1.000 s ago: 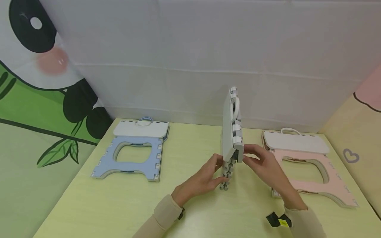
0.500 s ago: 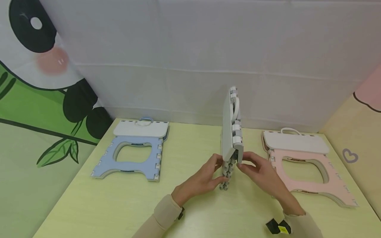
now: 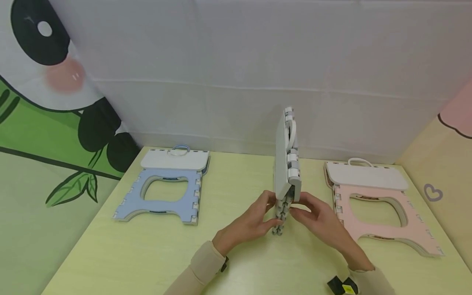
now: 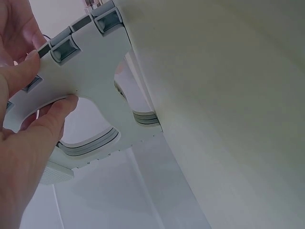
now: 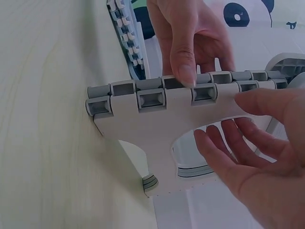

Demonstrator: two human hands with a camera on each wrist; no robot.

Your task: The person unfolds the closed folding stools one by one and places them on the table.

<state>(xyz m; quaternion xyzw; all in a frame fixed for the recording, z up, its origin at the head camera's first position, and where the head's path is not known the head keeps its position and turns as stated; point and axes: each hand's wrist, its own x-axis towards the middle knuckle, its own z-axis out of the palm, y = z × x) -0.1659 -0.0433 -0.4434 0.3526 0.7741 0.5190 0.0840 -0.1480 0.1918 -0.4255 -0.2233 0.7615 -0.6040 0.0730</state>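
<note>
A grey-and-white folding stool (image 3: pixel 283 164), folded flat, stands upright on the table, its narrow hinged side facing me. My left hand (image 3: pixel 248 221) grips its leg panel from the left. In the left wrist view the thumb (image 4: pixel 21 71) lies by the hinged edge, with fingers at the panel's opening. From the right, my right hand (image 3: pixel 321 219) holds the same panel below the white seat flap. The right wrist view shows that thumb (image 5: pixel 267 102) against the panel near the hinges (image 5: pixel 205 94) and the fingers at the opening.
A blue-and-white folded stool (image 3: pixel 167 188) lies flat to the left on the pale yellow table (image 3: pixel 236 266). On the right lies a pink-and-white one (image 3: pixel 372 178), close to my right forearm. A white cloth wall (image 3: pixel 228 119) rises behind the table's back edge.
My right hand has slid down and left, from the seat flap's lower corner onto the leg panel. The left hand and the stool stay in place.
</note>
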